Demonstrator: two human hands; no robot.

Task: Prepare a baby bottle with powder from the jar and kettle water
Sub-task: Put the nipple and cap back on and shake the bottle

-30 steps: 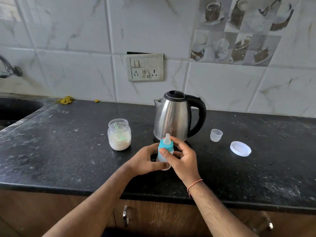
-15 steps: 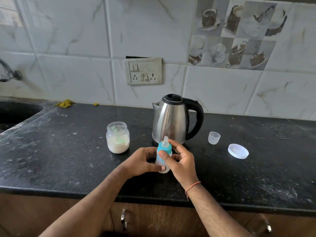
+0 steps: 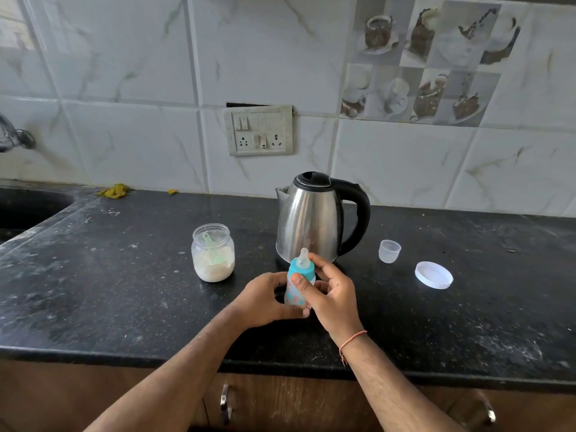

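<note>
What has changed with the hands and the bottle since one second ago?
Almost nothing: the left hand still holds the bottle low, the right hand still grips near its blue collar. Jar, kettle, small cup and lid stayed put.

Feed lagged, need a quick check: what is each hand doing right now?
Left hand: grips the baby bottle low on its body.
Right hand: pinches the bottle's teal collar.

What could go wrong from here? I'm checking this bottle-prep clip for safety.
The baby bottle is held by both hands right in front of the kettle; a knuckle could bump it. The powder jar stands uncapped beside the left hand, so an elbow sweep might spill or contaminate it.
</note>
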